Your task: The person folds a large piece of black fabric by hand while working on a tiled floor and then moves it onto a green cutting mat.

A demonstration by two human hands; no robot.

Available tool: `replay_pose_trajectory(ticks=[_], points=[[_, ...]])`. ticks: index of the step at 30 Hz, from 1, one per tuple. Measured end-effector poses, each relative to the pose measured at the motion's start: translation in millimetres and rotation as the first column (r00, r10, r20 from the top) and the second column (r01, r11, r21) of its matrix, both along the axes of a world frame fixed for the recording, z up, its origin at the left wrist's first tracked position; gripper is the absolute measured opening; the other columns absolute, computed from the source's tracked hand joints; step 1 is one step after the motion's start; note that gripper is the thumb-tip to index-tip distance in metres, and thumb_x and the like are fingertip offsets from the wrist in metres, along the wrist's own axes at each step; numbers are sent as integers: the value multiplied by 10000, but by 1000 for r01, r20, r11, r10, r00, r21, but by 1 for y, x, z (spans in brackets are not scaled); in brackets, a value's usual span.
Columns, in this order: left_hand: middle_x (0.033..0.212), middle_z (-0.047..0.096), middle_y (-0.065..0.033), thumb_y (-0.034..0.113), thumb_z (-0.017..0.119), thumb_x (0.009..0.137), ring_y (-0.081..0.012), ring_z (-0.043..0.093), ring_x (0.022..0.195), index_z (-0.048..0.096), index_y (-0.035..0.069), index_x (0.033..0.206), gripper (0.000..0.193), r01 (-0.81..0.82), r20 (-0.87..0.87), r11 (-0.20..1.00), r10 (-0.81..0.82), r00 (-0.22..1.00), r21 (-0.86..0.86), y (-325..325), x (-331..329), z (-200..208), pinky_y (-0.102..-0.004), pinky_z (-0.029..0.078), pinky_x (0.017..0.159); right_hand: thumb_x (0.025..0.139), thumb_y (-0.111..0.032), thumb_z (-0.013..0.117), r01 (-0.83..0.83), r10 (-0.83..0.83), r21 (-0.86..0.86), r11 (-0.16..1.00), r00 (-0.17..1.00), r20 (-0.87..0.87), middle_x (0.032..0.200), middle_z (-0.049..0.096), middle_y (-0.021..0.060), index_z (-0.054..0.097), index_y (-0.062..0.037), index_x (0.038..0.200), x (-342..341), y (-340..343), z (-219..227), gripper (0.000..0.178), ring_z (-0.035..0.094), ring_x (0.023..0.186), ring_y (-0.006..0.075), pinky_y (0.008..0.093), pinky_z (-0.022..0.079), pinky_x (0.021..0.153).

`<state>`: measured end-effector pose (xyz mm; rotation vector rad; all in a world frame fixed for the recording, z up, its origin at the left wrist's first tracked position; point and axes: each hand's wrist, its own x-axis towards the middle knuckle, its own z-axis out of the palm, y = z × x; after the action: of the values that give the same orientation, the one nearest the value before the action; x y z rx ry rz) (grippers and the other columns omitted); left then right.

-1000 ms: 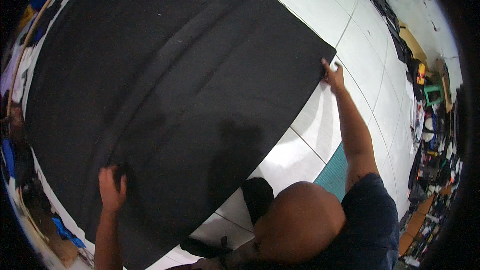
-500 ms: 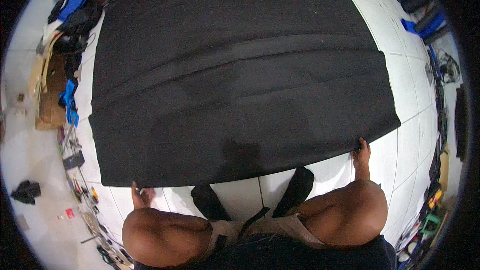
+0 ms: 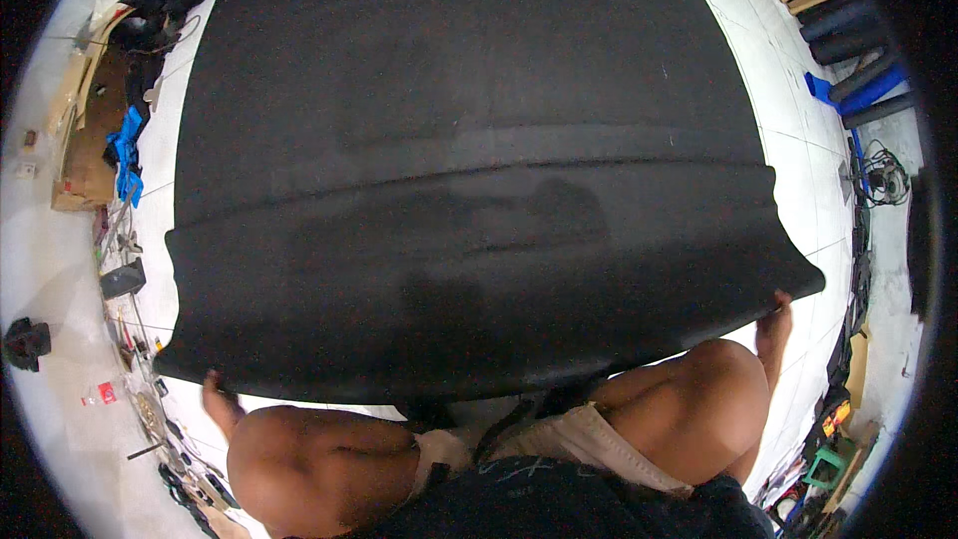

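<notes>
- The right hand (image 3: 773,327), at the right of the frame, pinches the near edge of a black sheet (image 3: 469,289) beside that edge's right-hand corner.
- The left hand (image 3: 222,403), at lower left, seems to pinch the same edge near its other corner, though the fingers are mostly hidden.
- The sheet fills the middle of the frame up to the top, a ridge running across it.
- Bare knees (image 3: 299,459) show at the bottom.
- White tiled floor (image 3: 803,190) flanks the sheet.
- A cardboard box (image 3: 88,175) stands at left; a green stool (image 3: 826,466), lower right.
</notes>
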<state>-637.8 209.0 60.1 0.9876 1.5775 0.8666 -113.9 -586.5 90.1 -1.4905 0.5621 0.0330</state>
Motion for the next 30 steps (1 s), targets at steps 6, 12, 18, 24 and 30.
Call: replay_pose_trajectory(ticks=[6,12,18,24,30], points=[[798,545,7,204,612,801,-101,472,655,573,105,916,157,364,67,922,-375,925,128,170,80,69,-240,362,569,867,-262,575,-51,69,-81,995,968,241,779,509,3,567,-72,919,153,73,65,197,489,678,106,237,395,523],[1192,531,-202,477,564,868,-276,623,933,202,-26,1368,797,481,206,827,-545,813,290,178,284,75,-308,510,788,923,-276,520,-260,314,-181,949,843,437,1179,535,184,341,-43,1267,233,229,42,453,596,1008,294,373,536,719],[1391,305,-282,428,613,829,-450,287,1288,418,55,1329,654,956,-924,137,-254,285,258,-10,276,-51,-574,168,1053,782,-415,654,-85,861,-995,-60,499,-94,1315,433,162,483,-92,1260,57,269,-46,602,362,1261,329,487,241,1042],[1427,258,-259,453,539,873,-452,221,1322,374,107,1376,632,966,-891,253,-423,162,55,-7,305,-68,-603,148,1051,843,-468,568,-90,859,-989,-115,491,-145,1380,347,181,426,-87,1324,83,307,-81,630,300,1299,352,520,231,1052],[1397,305,-258,464,526,875,-402,272,1313,446,82,1324,594,960,-875,273,-477,80,-61,-4,330,-73,-540,191,1065,855,-498,532,-372,824,-919,-132,473,-310,1288,444,201,498,-41,1256,123,317,-85,609,399,1227,342,468,300,1031]])
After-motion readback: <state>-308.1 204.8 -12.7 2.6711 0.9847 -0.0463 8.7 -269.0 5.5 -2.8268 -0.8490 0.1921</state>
